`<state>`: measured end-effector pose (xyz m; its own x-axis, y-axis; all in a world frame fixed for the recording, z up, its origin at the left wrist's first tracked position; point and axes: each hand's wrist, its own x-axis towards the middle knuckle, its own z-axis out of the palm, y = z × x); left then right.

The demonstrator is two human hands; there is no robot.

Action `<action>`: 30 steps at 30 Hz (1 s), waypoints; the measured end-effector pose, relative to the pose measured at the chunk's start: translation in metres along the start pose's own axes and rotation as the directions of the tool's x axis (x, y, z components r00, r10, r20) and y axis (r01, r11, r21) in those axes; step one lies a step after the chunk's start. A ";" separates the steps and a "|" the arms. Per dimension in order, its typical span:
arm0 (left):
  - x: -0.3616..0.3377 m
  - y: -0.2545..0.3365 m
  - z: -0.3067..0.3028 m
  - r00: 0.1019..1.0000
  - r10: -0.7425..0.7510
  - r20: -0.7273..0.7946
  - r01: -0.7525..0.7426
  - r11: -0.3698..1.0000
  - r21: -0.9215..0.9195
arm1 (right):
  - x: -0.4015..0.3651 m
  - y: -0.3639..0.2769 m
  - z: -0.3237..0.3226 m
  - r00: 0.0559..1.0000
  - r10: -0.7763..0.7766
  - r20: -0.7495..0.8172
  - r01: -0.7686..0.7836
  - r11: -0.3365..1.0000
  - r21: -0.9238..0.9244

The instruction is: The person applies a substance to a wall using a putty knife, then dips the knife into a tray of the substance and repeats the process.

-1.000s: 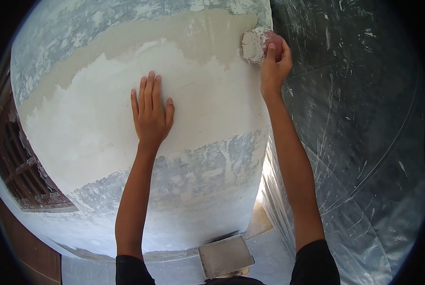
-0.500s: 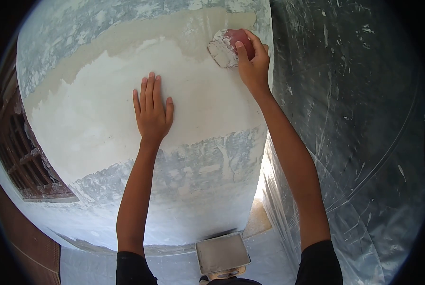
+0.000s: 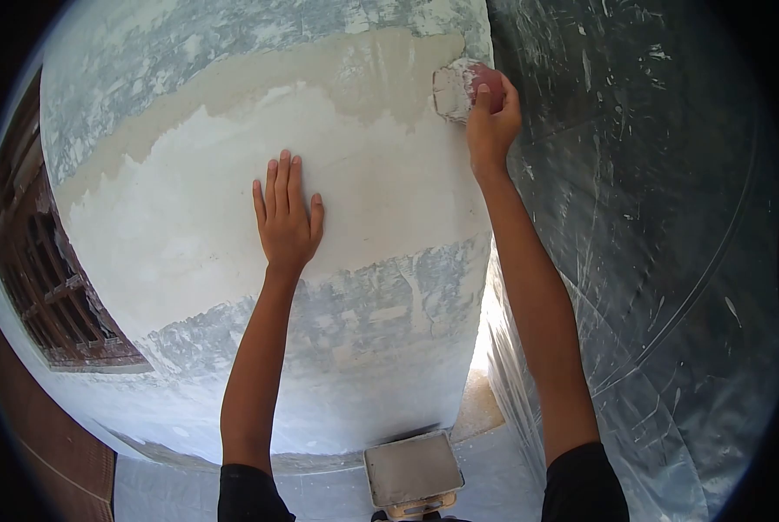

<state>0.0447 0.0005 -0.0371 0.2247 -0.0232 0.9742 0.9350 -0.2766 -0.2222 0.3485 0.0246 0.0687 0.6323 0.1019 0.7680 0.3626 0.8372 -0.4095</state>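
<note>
My right hand [image 3: 492, 126] grips a dark red putty scraper [image 3: 487, 83], its thumb on the near face and fingers curled round the edge. The blade side is caked with pale putty and lies against the wall [image 3: 363, 304], close to its right edge. Fingers stretched, my left hand [image 3: 287, 222] lies flat on the wall's smooth white band and holds nothing. Above that band runs a darker beige strip of putty [image 3: 259, 74] with a ragged lower border.
Dark plastic sheeting [image 3: 659, 217] hangs right of the wall. A brown grille-like opening [image 3: 59, 287] is at the left. Below, a rectangular tray [image 3: 414, 470] with a grey-beige surface stands near the wall's foot. Pale sheeting [image 3: 172, 491] covers the floor.
My right hand has moved right and slightly down with the scraper, toward the wall's edge. My left hand stays flat on the wall; the view has shifted a little.
</note>
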 end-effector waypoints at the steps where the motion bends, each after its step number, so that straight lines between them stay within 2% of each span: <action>1: -0.001 -0.001 0.000 1.000 0.002 0.003 -0.002 1.000 0.004 | 0.005 0.001 -0.006 1.000 0.002 -0.001 -0.002 1.000 0.004; 3: -0.002 -0.001 0.000 1.000 0.006 -0.004 -0.006 1.000 0.009 | 0.013 0.004 -0.011 0.978 0.128 -0.164 -0.069 0.942 0.328; 4: -0.003 0.000 0.000 1.000 0.007 -0.007 -0.007 1.000 0.007 | 0.004 -0.005 -0.012 0.988 0.058 -0.144 -0.010 0.949 0.315; 5: -0.003 0.000 0.000 1.000 0.005 -0.007 -0.005 1.000 0.007 | -0.005 -0.006 -0.010 0.988 0.058 -0.143 -0.010 0.949 0.314; 7: -0.003 0.000 0.000 1.000 0.003 -0.001 -0.003 1.000 0.012 | -0.022 -0.010 -0.006 0.977 -0.115 0.182 0.098 0.990 0.100; 8: -0.003 0.001 0.000 1.000 0.008 0.002 -0.008 1.000 0.009 | -0.029 -0.018 -0.009 0.955 -0.126 0.270 0.135 0.991 -0.016; 9: -0.003 0.001 -0.001 1.000 0.003 0.010 -0.003 1.000 0.008 | -0.026 -0.015 -0.010 0.957 -0.121 0.264 0.130 0.991 -0.020; 11: -0.003 0.001 -0.001 1.000 0.005 0.018 -0.006 1.000 0.007 | -0.009 0.002 -0.009 0.997 -0.031 0.069 0.031 1.000 0.004; 12: -0.004 0.001 -0.002 1.000 0.006 0.021 -0.006 1.000 0.006 | 0.000 0.011 -0.010 0.995 -0.012 -0.101 0.011 1.000 -0.015; 13: -0.004 0.000 -0.003 1.000 0.006 0.024 -0.006 1.000 0.007 | 0.001 0.010 -0.014 0.995 -0.010 -0.104 0.009 1.000 -0.012; 15: -0.004 0.001 -0.003 1.000 0.003 0.010 -0.003 1.000 0.024 | 0.001 0.008 -0.017 0.986 0.101 -0.134 -0.063 0.962 0.264; 16: -0.004 0.002 -0.003 1.000 -0.004 -0.003 0.004 0.999 0.035 | -0.007 0.006 -0.013 0.996 0.060 -0.061 -0.033 0.928 0.371; 17: -0.004 0.002 -0.002 1.000 -0.004 -0.003 0.005 0.999 0.035 | -0.017 0.000 -0.011 0.996 0.059 -0.061 -0.033 0.928 0.371; 19: -0.005 0.002 -0.002 1.000 -0.015 0.014 0.015 0.999 0.033 | -0.035 -0.008 -0.009 0.961 -0.100 0.256 0.082 0.993 0.082; 20: -0.005 0.002 -0.002 1.000 -0.012 0.015 0.011 0.999 0.031 | -0.038 -0.011 -0.011 0.953 -0.122 0.278 0.164 0.978 -0.132; 21: -0.006 0.002 -0.002 1.000 -0.010 0.016 0.010 0.999 0.032 | -0.034 -0.010 -0.012 0.954 -0.121 0.273 0.162 0.978 -0.134; 23: -0.007 0.001 -0.002 1.000 -0.007 0.019 0.007 0.999 0.034 | -0.015 0.007 -0.014 0.999 -0.052 -0.011 0.052 0.998 -0.038; 24: -0.008 0.002 -0.002 1.000 -0.007 0.026 0.006 0.999 0.041 | -0.006 0.016 -0.017 0.989 0.071 -0.129 -0.052 0.988 0.147; 25: -0.010 0.001 -0.003 0.999 -0.009 0.033 0.007 0.999 0.048 | -0.001 0.017 -0.020 0.989 0.072 -0.128 -0.053 0.987 0.149; 27: -0.013 0.001 -0.003 0.999 -0.001 0.045 -0.001 0.999 0.040 | 0.004 0.020 -0.023 0.970 0.158 -0.183 -0.096 0.947 0.307; 28: -0.014 0.001 -0.003 0.998 0.007 0.056 -0.009 1.000 0.027 | -0.005 0.016 -0.018 0.989 0.089 -0.120 -0.042 0.936 0.348; 29: -0.015 0.001 -0.003 0.999 0.005 0.051 -0.006 1.000 0.024 | -0.013 0.006 -0.014 0.989 0.083 -0.119 -0.037 0.937 0.347; 30: -0.016 0.001 -0.004 0.998 0.001 0.059 -0.002 1.000 0.017 | -0.022 -0.005 -0.012 0.998 0.012 0.065 -0.026 0.975 0.222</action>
<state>0.0413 -0.0030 -0.0524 0.2410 0.0333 0.9700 0.9391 -0.2605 -0.2243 0.3413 0.0122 0.0480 0.5904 0.1468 0.7936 0.1848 0.9326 -0.3100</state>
